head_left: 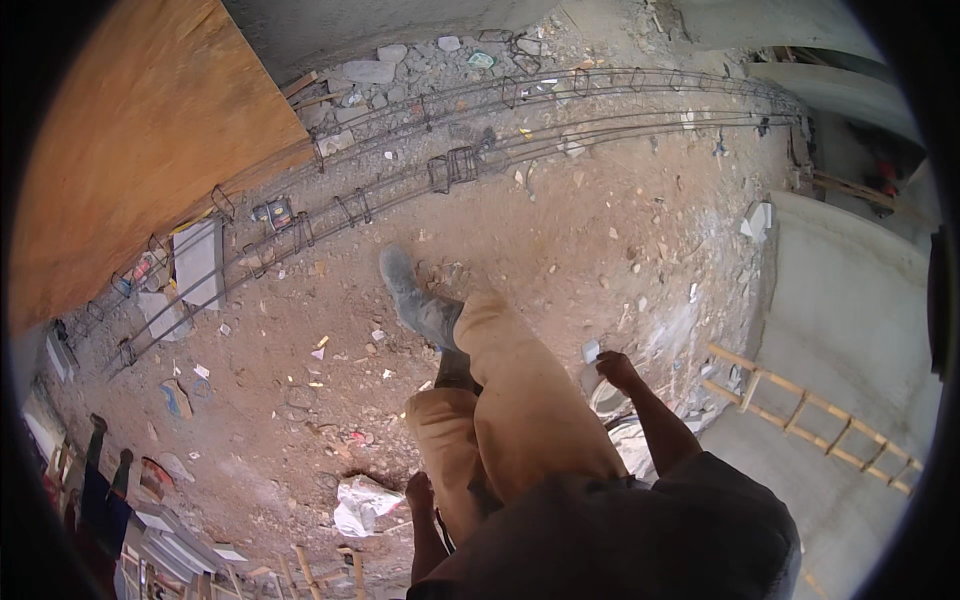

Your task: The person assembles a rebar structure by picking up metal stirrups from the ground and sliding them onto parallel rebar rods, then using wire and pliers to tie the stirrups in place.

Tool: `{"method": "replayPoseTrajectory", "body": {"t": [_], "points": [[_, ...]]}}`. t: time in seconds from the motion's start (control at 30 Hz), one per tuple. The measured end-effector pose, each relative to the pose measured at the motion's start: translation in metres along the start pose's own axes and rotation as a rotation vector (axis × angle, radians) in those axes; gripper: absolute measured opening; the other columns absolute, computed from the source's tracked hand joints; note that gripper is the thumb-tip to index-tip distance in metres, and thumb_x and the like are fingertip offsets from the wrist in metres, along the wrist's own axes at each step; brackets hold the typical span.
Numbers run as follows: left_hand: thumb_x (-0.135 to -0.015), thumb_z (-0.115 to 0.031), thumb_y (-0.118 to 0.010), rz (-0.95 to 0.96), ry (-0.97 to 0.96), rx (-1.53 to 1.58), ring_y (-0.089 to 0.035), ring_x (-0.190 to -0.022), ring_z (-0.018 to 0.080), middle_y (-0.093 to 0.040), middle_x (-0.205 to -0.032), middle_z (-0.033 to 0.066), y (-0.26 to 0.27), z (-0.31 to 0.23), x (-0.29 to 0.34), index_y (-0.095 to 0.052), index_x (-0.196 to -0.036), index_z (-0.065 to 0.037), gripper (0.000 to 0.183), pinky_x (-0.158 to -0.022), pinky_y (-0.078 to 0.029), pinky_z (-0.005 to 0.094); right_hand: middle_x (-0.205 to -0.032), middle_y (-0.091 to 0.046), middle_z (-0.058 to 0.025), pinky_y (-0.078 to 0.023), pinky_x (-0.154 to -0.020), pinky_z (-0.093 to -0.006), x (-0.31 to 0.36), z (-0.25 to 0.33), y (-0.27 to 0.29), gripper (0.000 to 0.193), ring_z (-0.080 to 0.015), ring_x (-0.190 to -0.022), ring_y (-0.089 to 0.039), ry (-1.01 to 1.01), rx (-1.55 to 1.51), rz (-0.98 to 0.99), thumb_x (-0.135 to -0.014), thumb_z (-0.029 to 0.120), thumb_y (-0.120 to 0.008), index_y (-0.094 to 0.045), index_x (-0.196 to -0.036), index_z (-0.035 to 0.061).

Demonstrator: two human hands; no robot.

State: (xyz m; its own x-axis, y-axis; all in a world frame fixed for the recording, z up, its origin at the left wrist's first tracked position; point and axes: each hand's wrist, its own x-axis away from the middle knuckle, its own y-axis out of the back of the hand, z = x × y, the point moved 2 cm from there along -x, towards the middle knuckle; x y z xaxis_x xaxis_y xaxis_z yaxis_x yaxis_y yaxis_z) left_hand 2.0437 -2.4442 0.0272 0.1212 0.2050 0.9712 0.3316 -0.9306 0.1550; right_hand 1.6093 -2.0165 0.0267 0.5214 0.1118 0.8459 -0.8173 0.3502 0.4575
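Note:
My right hand (pixel 620 371) hangs beside my right thigh with its fingers curled. Just beyond it lies a small whitish object (pixel 591 351). Against its near side shows a pale round-rimmed thing (pixel 606 397), perhaps a bucket, partly hidden by my leg and arm; I cannot tell whether the hand grips it. My left hand (pixel 420 491) hangs low by my left hip, its fingers turned out of sight. I stand in tan trousers (pixel 530 390), one grey boot (pixel 415 300) set forward on the dirt. A crumpled white sack (pixel 363 505) lies left of my left hand.
Long rebar cages (pixel 460 165) cross the ground ahead. An orange-brown board (pixel 150 150) stands at far left, near a grey slab (pixel 200 263). A wooden ladder (pixel 810 415) rests on the concrete at right. Another person (pixel 103 505) is at lower left, near stacked grey panels (pixel 175 545). Rubble lies scattered about.

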Motion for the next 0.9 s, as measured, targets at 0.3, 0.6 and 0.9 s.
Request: {"method": "replayPoseTrajectory", "body": {"t": [0.3,0.6,0.9], "points": [[-0.089,-0.011,-0.054,-0.188,0.008,0.246,-0.056,-0.073,0.0157,-0.057,-0.079,0.0063,-0.047,-0.049,-0.028,-0.061,-0.081,0.001,0.016,-0.065,-0.046,0.0334,-0.094,-0.064,-0.0018,-0.047,-0.069,-0.027,-0.067,0.074,0.129,0.029,-0.0084,-0.078,-0.057,-0.054,-0.433,-0.219,-0.086,0.016,-0.065,-0.064,-0.112,0.0034],[-0.089,-0.017,-0.066,-0.478,-0.5,-0.223,-0.062,-0.096,0.031,-0.064,-0.109,0.0212,-0.093,-0.305,-0.184,-0.06,-0.112,0.006,0.033,-0.084,-0.05,0.0396,-0.098,-0.069,-0.0224,-0.052,-0.081,-0.0373,-0.397,0.141,0.135,0.036,-0.0323,-0.093,-0.068,0.117,-0.116,-0.258,-0.08,0.019,-0.065,-0.065,-0.112,0.0017],[-0.076,-0.032,-0.08,-0.518,-0.574,-0.412,-0.052,-0.12,0.0431,-0.053,-0.13,0.0293,-0.234,-0.555,-0.426,-0.032,-0.139,0.003,0.087,-0.098,-0.044,0.0462,-0.114,-0.062,-0.0259,-0.048,-0.094,-0.045,-0.602,0.224,0.1,0.046,-0.0401,-0.11,-0.06,0.299,0.029,-0.143,-0.079,0.01,-0.058,-0.048,-0.123,-0.0002]]}}
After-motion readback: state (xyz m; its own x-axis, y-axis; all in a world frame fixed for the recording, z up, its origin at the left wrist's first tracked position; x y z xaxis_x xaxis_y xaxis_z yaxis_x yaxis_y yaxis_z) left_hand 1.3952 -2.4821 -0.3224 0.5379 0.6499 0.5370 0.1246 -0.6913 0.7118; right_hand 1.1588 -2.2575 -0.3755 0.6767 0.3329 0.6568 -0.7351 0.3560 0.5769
